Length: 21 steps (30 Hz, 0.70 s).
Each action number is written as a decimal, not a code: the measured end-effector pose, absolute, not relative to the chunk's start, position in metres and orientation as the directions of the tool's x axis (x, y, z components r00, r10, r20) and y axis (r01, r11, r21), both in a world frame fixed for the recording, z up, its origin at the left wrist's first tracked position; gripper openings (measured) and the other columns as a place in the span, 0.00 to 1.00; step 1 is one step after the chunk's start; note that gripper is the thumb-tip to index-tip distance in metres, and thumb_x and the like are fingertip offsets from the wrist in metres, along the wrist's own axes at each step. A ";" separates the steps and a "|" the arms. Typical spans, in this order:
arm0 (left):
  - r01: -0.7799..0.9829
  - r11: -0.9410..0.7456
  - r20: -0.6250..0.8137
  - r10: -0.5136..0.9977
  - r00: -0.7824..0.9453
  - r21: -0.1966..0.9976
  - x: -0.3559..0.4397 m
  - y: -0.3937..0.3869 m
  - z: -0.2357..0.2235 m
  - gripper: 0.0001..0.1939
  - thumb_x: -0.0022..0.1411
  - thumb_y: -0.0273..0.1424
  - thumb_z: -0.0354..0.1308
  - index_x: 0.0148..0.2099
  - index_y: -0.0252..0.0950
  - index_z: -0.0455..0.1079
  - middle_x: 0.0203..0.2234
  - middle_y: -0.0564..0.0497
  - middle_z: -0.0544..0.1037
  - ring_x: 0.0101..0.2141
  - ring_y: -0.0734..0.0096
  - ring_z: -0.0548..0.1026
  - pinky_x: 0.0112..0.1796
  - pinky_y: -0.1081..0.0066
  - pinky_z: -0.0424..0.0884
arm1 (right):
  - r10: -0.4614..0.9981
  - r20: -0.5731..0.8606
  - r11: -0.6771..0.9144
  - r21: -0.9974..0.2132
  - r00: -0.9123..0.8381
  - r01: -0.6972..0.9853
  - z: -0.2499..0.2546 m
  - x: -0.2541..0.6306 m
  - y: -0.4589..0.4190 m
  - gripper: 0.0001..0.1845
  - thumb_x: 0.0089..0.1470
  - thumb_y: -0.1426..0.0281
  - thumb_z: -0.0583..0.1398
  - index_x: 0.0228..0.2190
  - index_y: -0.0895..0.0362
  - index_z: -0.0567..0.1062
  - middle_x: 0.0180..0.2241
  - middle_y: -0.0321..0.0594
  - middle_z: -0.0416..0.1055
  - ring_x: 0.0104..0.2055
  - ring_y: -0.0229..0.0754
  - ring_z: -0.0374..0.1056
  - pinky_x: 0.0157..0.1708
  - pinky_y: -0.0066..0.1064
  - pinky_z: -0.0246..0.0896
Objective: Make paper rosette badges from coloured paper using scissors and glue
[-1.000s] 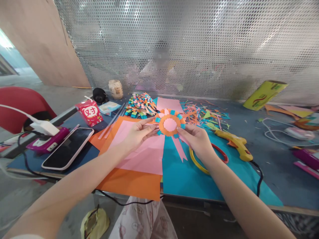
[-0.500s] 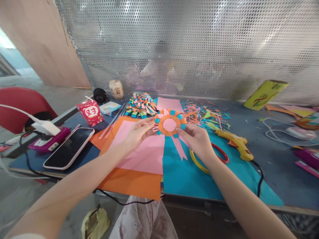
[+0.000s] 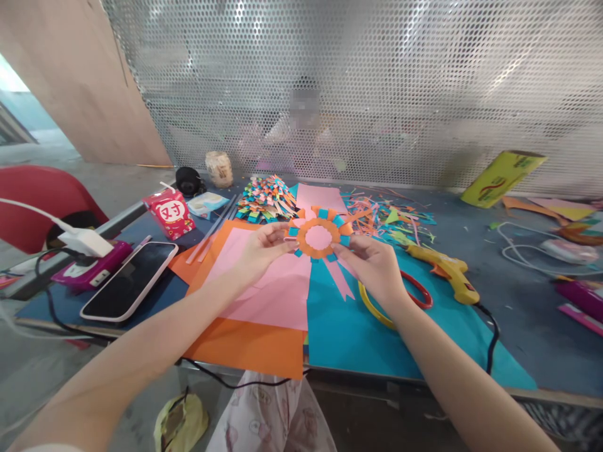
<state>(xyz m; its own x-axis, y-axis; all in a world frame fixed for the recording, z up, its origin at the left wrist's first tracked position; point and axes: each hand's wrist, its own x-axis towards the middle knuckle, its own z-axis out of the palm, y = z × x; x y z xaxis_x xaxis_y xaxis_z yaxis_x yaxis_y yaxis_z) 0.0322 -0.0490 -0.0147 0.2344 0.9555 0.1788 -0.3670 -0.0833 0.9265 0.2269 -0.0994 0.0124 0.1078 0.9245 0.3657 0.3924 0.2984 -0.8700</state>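
Note:
A paper rosette [image 3: 319, 237] with a pink centre, an orange ring and looped orange, blue and pink strips is up in front of me, above the paper sheets. Pinched at its right edge is my right hand [image 3: 370, 258], thumb on the front. My left hand [image 3: 264, 251] is closed at the rosette's left edge, with a small pink loop of paper by the fingertips. Pink ribbon tails [image 3: 340, 280] hang below the rosette. Beneath lie pink paper [image 3: 268, 295], orange paper [image 3: 249, 345] and blue paper [image 3: 362, 345].
Right of my hands lie a yellow glue gun [image 3: 445, 270] with a black cord and scissors [image 3: 377, 307] with yellow and red handles. Paper scraps [image 3: 391, 216] and a heap of looped strips [image 3: 264, 198] lie behind. A phone [image 3: 129, 282], drink carton [image 3: 169, 212] and power strip [image 3: 94, 267] sit left.
The left hand's fingers have shifted at the rosette's left edge, and the loose pink loop there shows less. The rosette has tilted slightly; the right hand keeps its hold.

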 end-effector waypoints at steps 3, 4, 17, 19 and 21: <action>-0.378 -0.062 0.170 0.951 0.258 0.924 0.032 -0.051 -0.012 0.21 0.39 0.26 0.72 0.39 0.34 0.72 0.27 0.53 0.79 0.29 0.74 0.76 0.34 0.72 0.72 | 0.940 0.320 0.261 -0.899 0.121 0.351 0.013 0.227 -0.098 0.21 0.39 0.51 0.65 0.22 0.57 0.74 0.22 0.37 0.69 0.24 0.37 0.59 0.24 0.30 0.54; -0.386 -0.048 0.160 0.951 0.265 0.921 0.033 -0.052 -0.010 0.21 0.38 0.25 0.72 0.38 0.34 0.72 0.28 0.53 0.79 0.29 0.74 0.76 0.33 0.72 0.72 | 0.943 0.311 0.255 -0.905 0.121 0.339 0.012 0.228 -0.098 0.21 0.38 0.51 0.65 0.22 0.57 0.74 0.22 0.38 0.69 0.24 0.37 0.60 0.24 0.30 0.55; -0.363 -0.015 0.110 0.964 0.242 0.932 0.036 -0.056 -0.007 0.21 0.38 0.25 0.72 0.38 0.34 0.72 0.29 0.51 0.81 0.30 0.72 0.77 0.34 0.70 0.70 | 0.947 0.307 0.270 -0.922 0.099 0.279 -0.002 0.231 -0.091 0.21 0.38 0.55 0.66 0.32 0.57 0.78 0.34 0.43 0.77 0.35 0.44 0.71 0.35 0.35 0.66; -0.358 -0.012 0.105 0.965 0.240 0.934 0.036 -0.056 -0.007 0.21 0.38 0.25 0.72 0.37 0.34 0.72 0.29 0.52 0.81 0.30 0.72 0.77 0.34 0.71 0.70 | 0.955 0.285 0.265 -0.944 0.083 0.197 0.000 0.229 -0.092 0.21 0.37 0.55 0.67 0.32 0.57 0.78 0.35 0.43 0.77 0.38 0.46 0.72 0.37 0.36 0.68; -0.360 -0.023 0.112 0.967 0.228 0.933 0.037 -0.057 -0.006 0.21 0.38 0.25 0.72 0.37 0.34 0.72 0.27 0.52 0.80 0.29 0.72 0.76 0.34 0.71 0.71 | 0.958 0.281 0.271 -0.953 0.062 0.135 0.003 0.228 -0.093 0.20 0.38 0.55 0.67 0.31 0.56 0.78 0.35 0.42 0.78 0.39 0.46 0.73 0.38 0.36 0.68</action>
